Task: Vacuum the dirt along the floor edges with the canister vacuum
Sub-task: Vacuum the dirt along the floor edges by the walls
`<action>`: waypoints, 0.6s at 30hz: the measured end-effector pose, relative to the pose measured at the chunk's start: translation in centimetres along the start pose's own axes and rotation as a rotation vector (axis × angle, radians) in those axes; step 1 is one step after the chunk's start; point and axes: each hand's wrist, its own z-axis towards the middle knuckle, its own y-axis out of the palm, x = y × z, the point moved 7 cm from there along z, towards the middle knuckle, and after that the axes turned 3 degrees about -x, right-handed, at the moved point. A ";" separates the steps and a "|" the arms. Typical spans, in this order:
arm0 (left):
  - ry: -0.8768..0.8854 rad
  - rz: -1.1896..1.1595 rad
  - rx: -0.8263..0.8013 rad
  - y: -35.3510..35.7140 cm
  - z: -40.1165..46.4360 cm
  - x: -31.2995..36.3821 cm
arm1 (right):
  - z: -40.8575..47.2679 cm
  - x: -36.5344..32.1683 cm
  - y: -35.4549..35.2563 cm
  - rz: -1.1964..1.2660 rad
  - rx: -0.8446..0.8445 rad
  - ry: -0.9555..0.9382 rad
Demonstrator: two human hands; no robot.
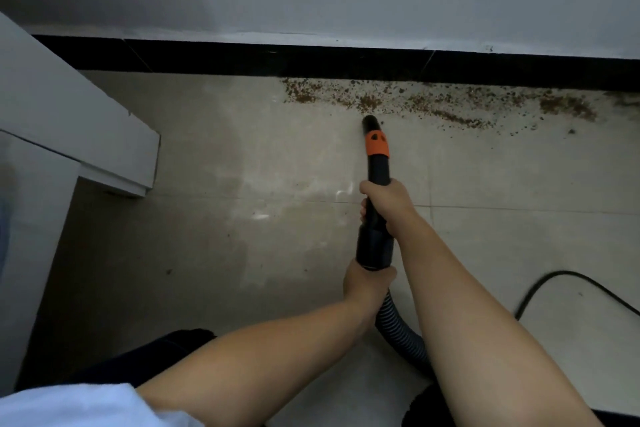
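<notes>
Both hands are sitting on the wand (pixel 375 191), a black tube with an orange collar (pixel 376 142) near its front end. The right hand (pixel 388 204) is gripping higher up, fingers wrapped tight around the tube just behind the collar section. The left hand (pixel 365 282) is holding lower down, fingers closed around the spot where the fat cuff meets the ribbed hose (pixel 401 333). The hose is curving back down between the two forearms and going out of view at the bottom.

The nozzle (pixel 370 123) is pointing at the floor (pixel 225 166) right at the near edge of the dirt (pixel 433 102), a band of brown crumbs lying along the black baseboard (pixel 242 57) and stretching off to the right. Can't tell whether the tip is actually touching the tile. The floor left of the nozzle is looking pretty much crumb-free, just a few stray specks.

A grey cabinet (pixel 52 121) is standing on the left, well clear of the wand. A black cord (pixel 561 279) is looping across the floor on the right. The canister itself isn't showing.
</notes>
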 end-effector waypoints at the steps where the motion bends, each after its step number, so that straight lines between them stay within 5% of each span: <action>1: -0.001 -0.014 0.024 -0.9 0.2 0.0 | 0.2 0.0 1.2 -0.019 -0.023 -0.007; 10: 0.038 -0.039 0.133 -6.2 1.4 0.9 | 0.5 -1.0 7.0 0.011 -0.114 -0.015; 18: 0.057 0.142 -0.085 -1.7 1.6 2.2 | 0.5 -0.8 -1.0 0.187 0.115 0.033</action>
